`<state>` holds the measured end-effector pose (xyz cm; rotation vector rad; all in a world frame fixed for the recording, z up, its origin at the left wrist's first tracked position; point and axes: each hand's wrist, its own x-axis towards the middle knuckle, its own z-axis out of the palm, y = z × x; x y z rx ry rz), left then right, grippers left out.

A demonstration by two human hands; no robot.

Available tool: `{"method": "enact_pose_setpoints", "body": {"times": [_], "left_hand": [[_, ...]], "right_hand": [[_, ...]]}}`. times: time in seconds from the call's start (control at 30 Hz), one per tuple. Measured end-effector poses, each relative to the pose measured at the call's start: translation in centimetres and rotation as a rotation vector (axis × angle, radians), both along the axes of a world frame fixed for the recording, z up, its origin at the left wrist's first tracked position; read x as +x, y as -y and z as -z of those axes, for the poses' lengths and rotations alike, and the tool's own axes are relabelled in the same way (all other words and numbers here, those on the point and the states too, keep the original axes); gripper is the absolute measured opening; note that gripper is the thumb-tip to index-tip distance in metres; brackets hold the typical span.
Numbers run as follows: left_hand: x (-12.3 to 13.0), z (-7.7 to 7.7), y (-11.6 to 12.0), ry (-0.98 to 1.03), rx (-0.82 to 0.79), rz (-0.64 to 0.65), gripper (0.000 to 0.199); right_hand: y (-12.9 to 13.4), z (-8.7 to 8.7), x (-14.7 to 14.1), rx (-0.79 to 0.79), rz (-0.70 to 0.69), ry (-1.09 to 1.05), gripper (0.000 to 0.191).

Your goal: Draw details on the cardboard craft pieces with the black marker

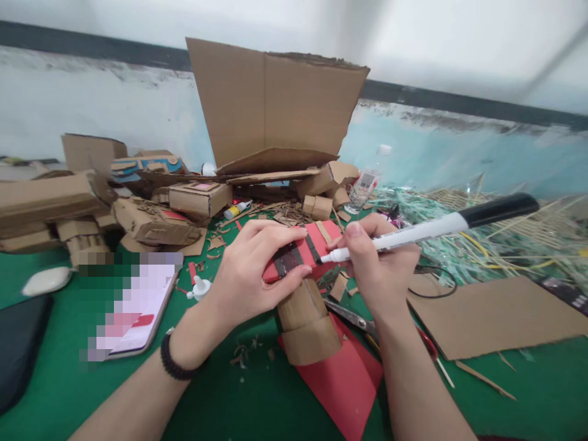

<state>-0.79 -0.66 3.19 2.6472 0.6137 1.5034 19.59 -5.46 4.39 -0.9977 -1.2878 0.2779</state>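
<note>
My left hand (257, 266) grips a red cardboard piece (313, 241) with black bands across it, thumb on the near side and fingers over the far side. From this piece a brown cardboard tube (305, 315) with a wider collar extends toward me. In my right hand (379, 263) is a white marker (413, 231) with a black end, pinched between thumb and fingers. Its tip meets the end of a black band on the red piece. Under the tube lies a red sheet (346, 380). Scissors (351, 317) rest just beside it, partly hidden by my right forearm.
A phone (147, 306), a white case (47, 281) and a small white nozzle (200, 288) lie at left. Cardboard models (156, 223) and a tall cardboard panel (275, 104) stand behind. A bottle (366, 184), tangled green strips (459, 233) and a flat cardboard sheet (500, 315) are at right.
</note>
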Motion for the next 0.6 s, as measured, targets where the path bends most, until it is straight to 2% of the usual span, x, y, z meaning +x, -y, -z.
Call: {"method": "enact_pose_setpoints", "body": {"times": [0.6], "left_hand": [[0.03, -0.04, -0.06, 0.009, 0.013, 0.009, 0.038]], "right_hand": [[-0.14, -0.21, -0.13, 0.032, 0.025, 0.045, 0.039]]}}
